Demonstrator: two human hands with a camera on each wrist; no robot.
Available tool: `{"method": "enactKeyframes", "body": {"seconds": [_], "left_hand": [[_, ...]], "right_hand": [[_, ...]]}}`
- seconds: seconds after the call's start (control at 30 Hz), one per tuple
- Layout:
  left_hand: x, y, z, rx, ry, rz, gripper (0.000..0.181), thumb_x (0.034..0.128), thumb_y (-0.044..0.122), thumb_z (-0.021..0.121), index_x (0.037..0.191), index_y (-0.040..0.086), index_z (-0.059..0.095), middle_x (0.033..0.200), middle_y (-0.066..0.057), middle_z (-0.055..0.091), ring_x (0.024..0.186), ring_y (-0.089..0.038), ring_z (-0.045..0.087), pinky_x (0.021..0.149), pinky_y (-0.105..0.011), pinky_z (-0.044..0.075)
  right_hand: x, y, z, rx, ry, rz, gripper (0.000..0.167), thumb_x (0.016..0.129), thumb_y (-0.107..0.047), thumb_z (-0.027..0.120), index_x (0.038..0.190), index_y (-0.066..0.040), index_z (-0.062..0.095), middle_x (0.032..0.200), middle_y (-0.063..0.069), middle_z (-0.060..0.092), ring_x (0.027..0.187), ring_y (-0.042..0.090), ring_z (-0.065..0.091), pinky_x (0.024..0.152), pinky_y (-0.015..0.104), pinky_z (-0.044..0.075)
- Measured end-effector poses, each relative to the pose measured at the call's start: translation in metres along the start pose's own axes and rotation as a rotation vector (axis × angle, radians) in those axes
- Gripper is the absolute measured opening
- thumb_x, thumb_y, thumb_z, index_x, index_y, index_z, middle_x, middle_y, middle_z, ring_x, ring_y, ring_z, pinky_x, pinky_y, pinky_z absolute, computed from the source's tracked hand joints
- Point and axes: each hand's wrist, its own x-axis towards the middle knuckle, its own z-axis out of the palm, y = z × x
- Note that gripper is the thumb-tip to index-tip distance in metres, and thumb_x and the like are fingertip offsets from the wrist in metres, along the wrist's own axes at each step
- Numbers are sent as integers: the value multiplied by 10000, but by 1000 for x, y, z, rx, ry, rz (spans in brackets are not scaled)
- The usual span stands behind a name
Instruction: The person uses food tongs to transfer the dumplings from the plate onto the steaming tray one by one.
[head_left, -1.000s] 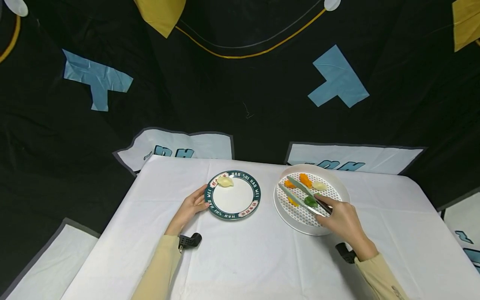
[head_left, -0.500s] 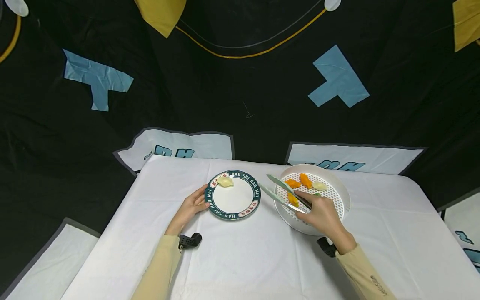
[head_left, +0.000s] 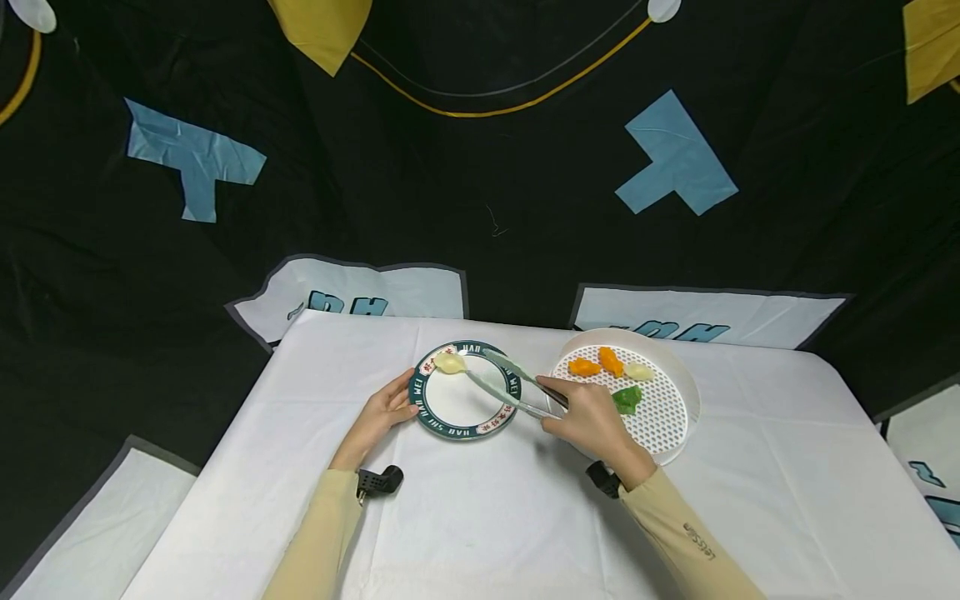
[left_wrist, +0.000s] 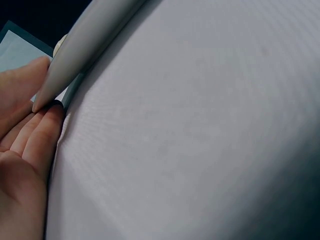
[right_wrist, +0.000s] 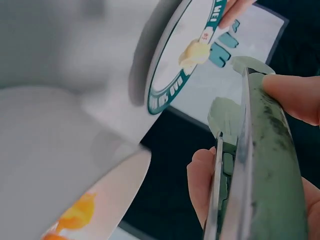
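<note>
My left hand [head_left: 382, 417] pinches the left rim of a white plate [head_left: 453, 404] with a green lettered border. The thumb and fingers [left_wrist: 37, 137] lie on opposite sides of the rim in the left wrist view. A pale, dumpling-shaped piece [head_left: 450, 363] sits at the plate's upper left edge. My right hand [head_left: 592, 421] grips tongs [head_left: 525, 385] with grey-green ends. Their tips are spread over the plate, with nothing seen between them. In the right wrist view the tongs' arms [right_wrist: 272, 165] stand apart, thumb on one side and fingers on the other.
A round white tray [head_left: 684, 379] with a perforated base stands right of the plate. It holds two orange pieces [head_left: 585, 367], a pale piece [head_left: 639, 372] and a green piece [head_left: 627, 400]. My right hand covers part of it. White cloth [head_left: 480, 517] covers the table.
My right hand has carried the tongs left from the tray to above the plate. The yellow-orange piece at the tray's left is now out of sight. The left hand and plate have not moved.
</note>
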Motion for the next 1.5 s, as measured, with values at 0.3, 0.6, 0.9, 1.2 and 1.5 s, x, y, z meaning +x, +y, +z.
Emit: {"method": "enactKeyframes", "body": {"seconds": [0.3,0.6,0.9,1.2,1.5], "left_hand": [[1,0,0,-12,-8,7,697,905,-59,574,1503,-11,219,1498,-246,286,1365,-311,313,1041,-208,379],[0,-1,-1,-23,-25,19,692,910,-68,561,1500,-27,203,1502,-263,256,1370,-332,293,1056,-233,362],[-2,0,0,-24,-25,52,696,901,-40,580,1495,-34,218,1487,-277,278,1357,-335,317,1041,-225,384],[-2,-1,1,-25,-20,53,701,888,-40,594,1490,-38,235,1477,-279,298,1351,-330,330,1030,-210,390],[-1,0,0,-20,-20,22,693,902,-72,569,1494,-39,211,1485,-271,289,1363,-337,304,1051,-219,365]], "right_hand": [[20,-12,20,-10,-44,-19,508,638,-152,727,1139,-74,707,719,48,669,537,124,411,427,230,301],[33,-19,39,-32,-77,-18,532,666,-184,773,1167,-28,686,458,-99,311,439,65,284,396,204,198],[41,-20,52,-59,-95,18,527,661,-178,762,1160,-27,687,722,70,672,531,128,454,425,237,355],[44,-19,58,-97,-122,45,532,667,-156,757,1183,-53,678,835,114,705,578,154,507,495,282,458],[40,-17,58,-62,-61,2,468,684,-95,732,1151,-74,703,844,100,713,499,109,428,402,229,329]]}}
